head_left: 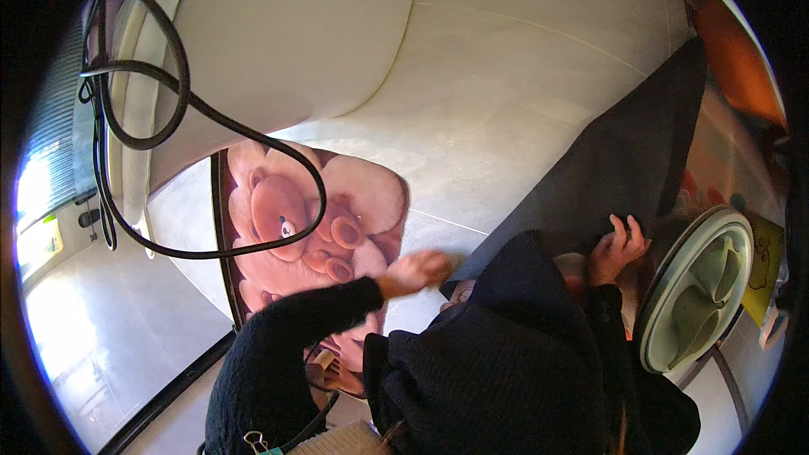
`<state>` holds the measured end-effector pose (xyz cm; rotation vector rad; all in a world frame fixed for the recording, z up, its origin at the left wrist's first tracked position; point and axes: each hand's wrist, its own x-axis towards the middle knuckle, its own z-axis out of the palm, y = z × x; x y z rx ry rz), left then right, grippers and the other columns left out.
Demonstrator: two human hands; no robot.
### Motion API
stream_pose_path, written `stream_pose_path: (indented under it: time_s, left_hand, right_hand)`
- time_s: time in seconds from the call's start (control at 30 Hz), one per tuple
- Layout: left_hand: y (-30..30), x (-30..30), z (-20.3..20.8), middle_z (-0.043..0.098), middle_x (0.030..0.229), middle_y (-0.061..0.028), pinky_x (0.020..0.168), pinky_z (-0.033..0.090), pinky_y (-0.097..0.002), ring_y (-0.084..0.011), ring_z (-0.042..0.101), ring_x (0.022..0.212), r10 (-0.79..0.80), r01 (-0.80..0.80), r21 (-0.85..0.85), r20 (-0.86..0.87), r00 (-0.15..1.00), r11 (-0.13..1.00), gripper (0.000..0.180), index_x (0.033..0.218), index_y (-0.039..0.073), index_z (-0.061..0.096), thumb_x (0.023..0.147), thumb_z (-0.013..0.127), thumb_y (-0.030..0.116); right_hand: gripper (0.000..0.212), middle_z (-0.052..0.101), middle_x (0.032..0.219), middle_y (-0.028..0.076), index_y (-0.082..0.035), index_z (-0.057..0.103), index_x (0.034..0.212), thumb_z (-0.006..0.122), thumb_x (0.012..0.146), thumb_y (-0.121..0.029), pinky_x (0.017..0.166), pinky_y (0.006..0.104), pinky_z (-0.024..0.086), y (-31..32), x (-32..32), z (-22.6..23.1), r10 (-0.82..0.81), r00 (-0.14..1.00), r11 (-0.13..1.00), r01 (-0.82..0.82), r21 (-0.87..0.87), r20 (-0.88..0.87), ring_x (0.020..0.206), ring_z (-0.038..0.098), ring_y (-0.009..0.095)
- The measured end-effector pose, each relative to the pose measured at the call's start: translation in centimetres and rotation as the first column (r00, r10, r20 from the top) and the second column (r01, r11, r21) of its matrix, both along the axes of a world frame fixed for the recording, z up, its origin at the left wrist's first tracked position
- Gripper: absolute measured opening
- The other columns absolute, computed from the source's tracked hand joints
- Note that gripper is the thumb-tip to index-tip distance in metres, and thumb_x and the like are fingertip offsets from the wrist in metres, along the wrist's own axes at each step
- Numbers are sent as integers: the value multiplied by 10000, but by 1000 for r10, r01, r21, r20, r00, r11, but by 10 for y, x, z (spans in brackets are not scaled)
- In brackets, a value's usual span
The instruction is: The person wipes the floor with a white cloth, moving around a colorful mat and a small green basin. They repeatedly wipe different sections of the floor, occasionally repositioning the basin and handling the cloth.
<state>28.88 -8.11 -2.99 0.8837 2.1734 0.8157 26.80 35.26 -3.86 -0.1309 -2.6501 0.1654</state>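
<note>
While we look down from the head camera, our left hand (415, 271) sits just below the middle of the frame, blurred, so we cannot tell whether its fingers are curled or loose; it hovers at or touches the lower corner of a dark mat (615, 164). Our right hand (618, 246), right of centre, has its fingers bent over the edge of that same dark mat, gripping it. The mat runs as a long dark sheet from the centre up toward the upper right of the frame, lying on the pale floor (506, 59).

Left of centre lies a pink rug with a teddy-bear picture (295, 219), flat on the floor. A black cable (168, 88) loops across it from the upper left. At the right edge a round pale green fan-like appliance (695, 286) stands just beside the right hand. Both forearms wear black knitted sleeves (286, 329), and a dark garment fills the lower middle.
</note>
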Motion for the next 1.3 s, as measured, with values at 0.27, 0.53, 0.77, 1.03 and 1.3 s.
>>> stream_pose_path:
  time_s: [0.27,0.53,0.77,1.03,1.3]
  left_hand:
    - [-114,130,12,632,1087,-127,850,530,-361,-293,628,993,-102,118,-1,498,861,993,292,1134,81,644,868,611,198]
    - [-130,100,-14,661,1048,-125,818,528,-359,-283,643,950,-298,349,52,648,701,936,278,1083,64,673,827,603,146]
    - [-136,65,-35,686,1014,-124,790,526,-358,-273,657,912,-481,521,155,659,579,839,273,1039,49,698,791,596,100]
    - [-38,-96,60,695,929,-151,744,526,-355,-295,671,863,-462,482,134,582,669,866,307,986,66,742,735,570,23]
    - [62,-184,140,701,967,-115,777,525,-339,-286,668,880,-205,180,114,263,943,977,358,991,87,747,694,595,-44]
  right_hand:
    - [350,477,1257,87,-166,578,1042,545,708,-70,1113,675,160,-10,-16,25,120,981,993,-117,29,-154,1200,443,305]
    - [237,484,1162,92,-180,555,955,535,725,-126,1141,647,113,-25,-52,73,109,918,969,-183,-165,-381,1099,476,268]
    - [274,452,1092,94,-184,531,924,580,706,-25,1123,612,219,-55,-65,95,289,859,858,-428,-284,-422,985,513,251]
    - [392,451,1158,133,-120,573,972,545,679,139,1041,482,403,-111,-75,158,123,859,554,-474,-684,-496,901,552,223]
    - [365,491,1182,160,-82,607,944,585,661,147,837,340,504,-7,-83,241,529,797,619,-597,-510,-290,922,587,229]
